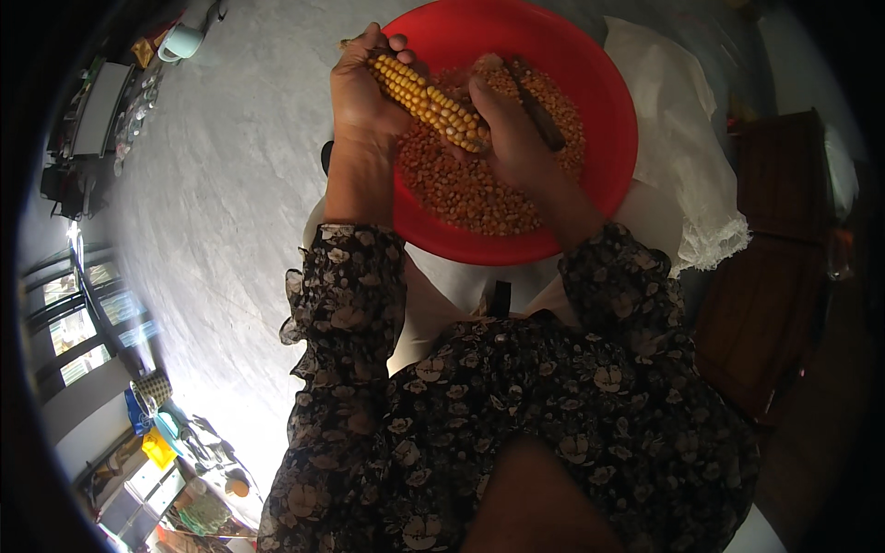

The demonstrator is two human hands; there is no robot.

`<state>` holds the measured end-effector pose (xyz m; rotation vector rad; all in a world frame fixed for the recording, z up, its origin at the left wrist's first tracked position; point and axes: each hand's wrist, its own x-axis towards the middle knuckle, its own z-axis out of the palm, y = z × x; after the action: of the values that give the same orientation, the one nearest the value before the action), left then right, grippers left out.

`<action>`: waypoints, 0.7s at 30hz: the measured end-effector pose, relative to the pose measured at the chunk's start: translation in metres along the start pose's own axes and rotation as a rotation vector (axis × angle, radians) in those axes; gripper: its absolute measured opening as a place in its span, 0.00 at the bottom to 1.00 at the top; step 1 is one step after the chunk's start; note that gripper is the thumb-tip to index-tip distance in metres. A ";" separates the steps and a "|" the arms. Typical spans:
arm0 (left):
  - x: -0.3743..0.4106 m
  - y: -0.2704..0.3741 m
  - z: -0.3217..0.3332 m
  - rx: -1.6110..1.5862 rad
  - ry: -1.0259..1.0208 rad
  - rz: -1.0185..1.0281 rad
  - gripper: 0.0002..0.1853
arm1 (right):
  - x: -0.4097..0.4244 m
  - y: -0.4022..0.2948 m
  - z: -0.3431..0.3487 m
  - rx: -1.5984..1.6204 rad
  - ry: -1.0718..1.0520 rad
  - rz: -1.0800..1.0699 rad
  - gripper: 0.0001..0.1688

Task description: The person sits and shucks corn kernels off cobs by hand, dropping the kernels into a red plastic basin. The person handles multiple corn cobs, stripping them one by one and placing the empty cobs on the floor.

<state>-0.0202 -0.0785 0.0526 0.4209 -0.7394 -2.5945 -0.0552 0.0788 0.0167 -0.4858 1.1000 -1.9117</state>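
A dried ear of yellow corn (429, 100) slants over a wide red plastic basin (605, 124). My left hand (363, 90) grips its upper left end, where a bit of husk or stalk pokes out past the fingers. At the other end, my right hand (508, 131) closes around the tip, thumb along the side and fingers partly hidden beneath. Loose corn kernels (477, 200) cover the basin's bottom. A dark, narrow stick-like tool (536, 110) lies on the kernels beyond my right hand; its exact kind cannot be told.
A white woven sack (664, 117) with a frayed edge lies right of the basin. Dark wooden cabinets (767, 276) stand at far right. Grey concrete floor (221, 180) stretches left, towards a pale blue pot (181, 43) and assorted household things near the wall.
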 end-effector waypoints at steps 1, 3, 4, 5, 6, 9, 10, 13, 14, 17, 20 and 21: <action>0.001 0.001 -0.001 -0.013 -0.006 0.003 0.09 | 0.000 0.000 0.000 -0.071 -0.008 -0.011 0.21; 0.001 0.003 -0.002 -0.026 -0.013 0.004 0.10 | 0.000 -0.001 -0.001 -0.214 -0.023 -0.034 0.20; 0.000 0.003 -0.002 -0.026 -0.014 0.001 0.10 | 0.000 -0.002 -0.001 -0.283 -0.009 -0.052 0.20; 0.000 0.004 -0.001 -0.026 -0.015 -0.002 0.10 | 0.000 -0.002 0.000 -0.351 0.006 -0.070 0.20; -0.001 0.004 -0.002 -0.020 -0.010 0.001 0.10 | -0.001 -0.002 0.002 -0.419 0.018 -0.085 0.20; -0.001 0.004 -0.005 -0.012 -0.003 0.001 0.10 | -0.003 -0.002 0.006 -0.448 0.045 -0.143 0.20; -0.001 0.003 -0.005 -0.016 -0.004 -0.007 0.10 | -0.003 -0.001 0.006 -0.454 0.060 -0.167 0.19; 0.001 0.000 -0.007 -0.013 0.008 -0.011 0.09 | -0.003 0.003 0.005 -0.449 0.094 -0.211 0.18; 0.002 -0.001 -0.007 -0.010 0.013 -0.009 0.09 | -0.003 0.004 0.004 -0.431 0.095 -0.205 0.18; 0.003 -0.002 -0.007 0.000 0.041 -0.022 0.09 | -0.003 0.005 0.005 -0.408 0.117 -0.194 0.19; 0.001 -0.004 -0.005 0.056 0.062 0.016 0.09 | -0.003 0.004 0.006 -0.449 0.162 -0.153 0.20; 0.001 -0.005 -0.004 0.060 0.058 0.017 0.09 | -0.004 0.004 0.005 -0.473 0.184 -0.135 0.20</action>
<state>-0.0212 -0.0767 0.0462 0.5035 -0.7993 -2.5384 -0.0474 0.0781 0.0163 -0.6648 1.6926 -1.8329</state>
